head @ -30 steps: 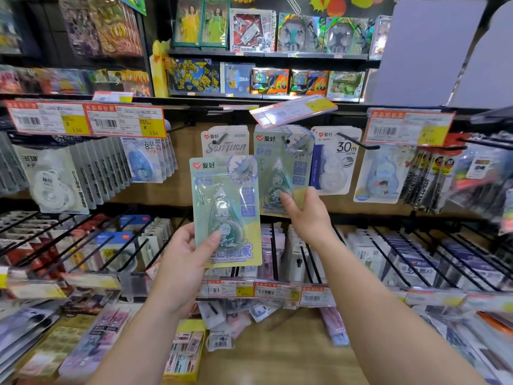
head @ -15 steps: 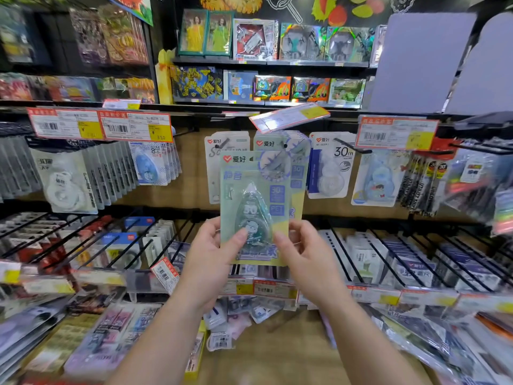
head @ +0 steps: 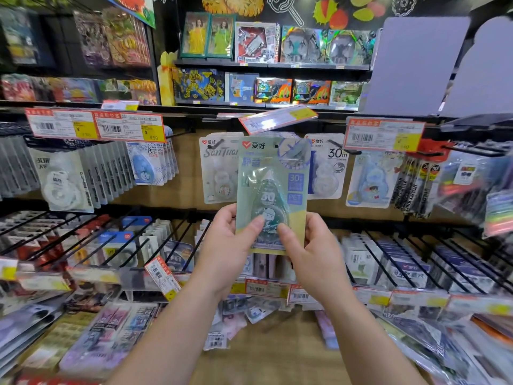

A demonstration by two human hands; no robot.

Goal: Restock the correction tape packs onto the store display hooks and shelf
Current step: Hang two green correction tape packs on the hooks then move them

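Note:
I hold one green correction tape pack (head: 273, 187) upright in front of the display. My left hand (head: 231, 245) grips its lower left edge, thumb on the clear blister. My right hand (head: 313, 248) grips its lower right edge the same way. The pack's top hole sits level with a display hook under a tilted price tag (head: 277, 118); whether it is on the hook I cannot tell. More packs of the same kind hang behind it, mostly hidden. A white SanTuan pack (head: 218, 173) hangs to the left and a 30 m pack (head: 327, 170) to the right.
Rows of hooks carry other tape packs at the left (head: 63, 179) and a blue pack (head: 369, 179) at the right. Below, wire dividers (head: 402, 262) hold boxed stock. Loose packs (head: 111, 337) lie on the wooden shelf (head: 274, 354). Toy boxes (head: 255, 43) fill the shelves above.
The pack moved from my left hand alone, low and left, to both hands, then up and right to the centre hook. My right hand left the hanging packs and took its lower edge.

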